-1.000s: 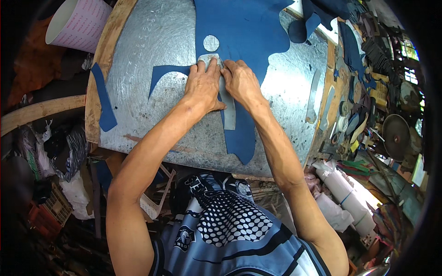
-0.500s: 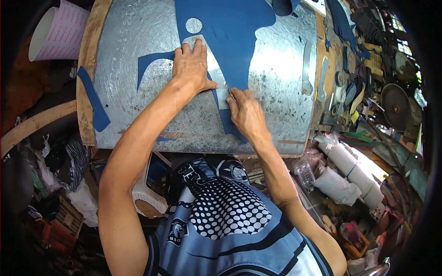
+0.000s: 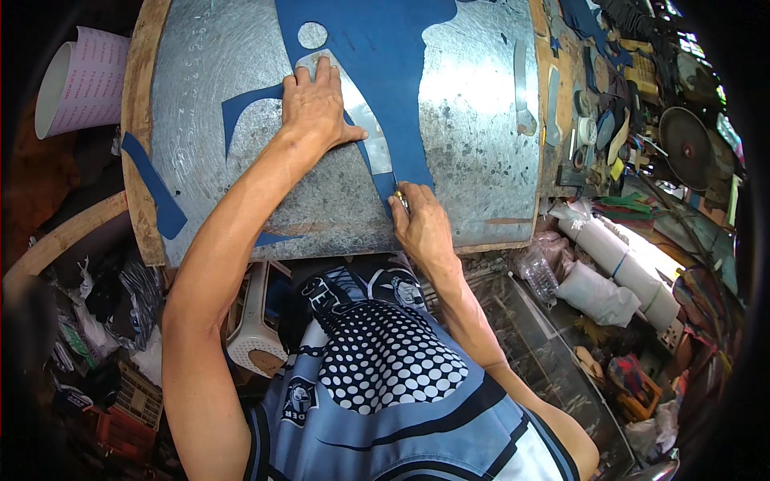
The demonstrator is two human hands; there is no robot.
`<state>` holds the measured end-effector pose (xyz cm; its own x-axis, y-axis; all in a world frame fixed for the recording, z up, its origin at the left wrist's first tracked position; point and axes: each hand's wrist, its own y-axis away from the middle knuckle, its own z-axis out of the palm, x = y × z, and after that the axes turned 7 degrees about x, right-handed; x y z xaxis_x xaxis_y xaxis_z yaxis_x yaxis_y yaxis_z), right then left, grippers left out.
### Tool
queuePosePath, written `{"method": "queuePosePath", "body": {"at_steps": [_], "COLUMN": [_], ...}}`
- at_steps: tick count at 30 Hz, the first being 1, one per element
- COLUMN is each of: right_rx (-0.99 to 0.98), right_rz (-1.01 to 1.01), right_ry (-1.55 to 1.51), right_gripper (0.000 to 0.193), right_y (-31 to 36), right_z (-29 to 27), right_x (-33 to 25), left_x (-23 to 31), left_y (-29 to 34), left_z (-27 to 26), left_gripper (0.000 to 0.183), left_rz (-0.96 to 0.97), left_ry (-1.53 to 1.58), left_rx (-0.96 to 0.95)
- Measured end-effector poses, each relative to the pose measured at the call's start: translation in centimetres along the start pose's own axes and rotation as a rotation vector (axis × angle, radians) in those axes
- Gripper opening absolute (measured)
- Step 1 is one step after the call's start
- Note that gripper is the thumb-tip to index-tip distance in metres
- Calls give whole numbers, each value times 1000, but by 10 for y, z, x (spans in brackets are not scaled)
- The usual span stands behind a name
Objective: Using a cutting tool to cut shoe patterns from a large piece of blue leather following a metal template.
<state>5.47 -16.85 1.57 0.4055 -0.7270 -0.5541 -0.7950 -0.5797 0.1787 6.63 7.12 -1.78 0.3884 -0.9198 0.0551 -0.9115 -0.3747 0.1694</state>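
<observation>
My left hand lies flat with its fingers stretched over a pale, curved template, pressing it onto a blue sheet. The sheet has a round hole near the template's far end. Just beyond the template's near end, my right hand is closed around a small knife with a brass-coloured part. Its tip meets the blue material, and the fingers hide most of the handle. To the left of my left hand, a narrow curved blue strip reaches out across the metal.
A scratched metal plate covers the wood-edged table. A blue offcut lies at its left edge, and a grey curved template lies to the right. Beyond stand a rolled sheet, assorted tools, a round fan-like disc and wrapped rolls.
My right hand with the knife has slid toward me, from beside the template's edge to past its near end. My left hand stays on the template. The whole view has shifted slightly.
</observation>
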Motion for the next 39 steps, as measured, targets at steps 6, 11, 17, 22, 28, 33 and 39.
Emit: {"method": "queuePosePath", "body": {"at_steps": [6, 11, 17, 22, 28, 33, 39], "right_rx": [-3, -11, -152, -283, -378, -328, -309], "right_rz": [17, 29, -143, -663, -798, -771, -786], "right_ry": [-19, -58, -131, 37, 137, 189, 178], "right_gripper": [23, 22, 24, 25, 27, 25, 25], "right_y": [1, 0, -24, -74, -84, -79, -76], "right_z": [0, -1, -40, -44, -36, -34, -31], "right_x": [1, 9, 19, 38, 37, 33, 33], "left_x": [3, 14, 23, 34, 35, 39, 41], "left_y": [2, 15, 43, 50, 53, 53, 53], "left_z": [-1, -9, 5, 2, 5, 4, 4], "left_gripper": [118, 80, 68, 87, 89, 90, 92], "left_rz": [-6, 52, 35, -53, -107, -116, -133], "left_ry": [6, 127, 238, 241, 263, 264, 249], "left_rx": [-9, 38, 127, 75, 52, 59, 36]}}
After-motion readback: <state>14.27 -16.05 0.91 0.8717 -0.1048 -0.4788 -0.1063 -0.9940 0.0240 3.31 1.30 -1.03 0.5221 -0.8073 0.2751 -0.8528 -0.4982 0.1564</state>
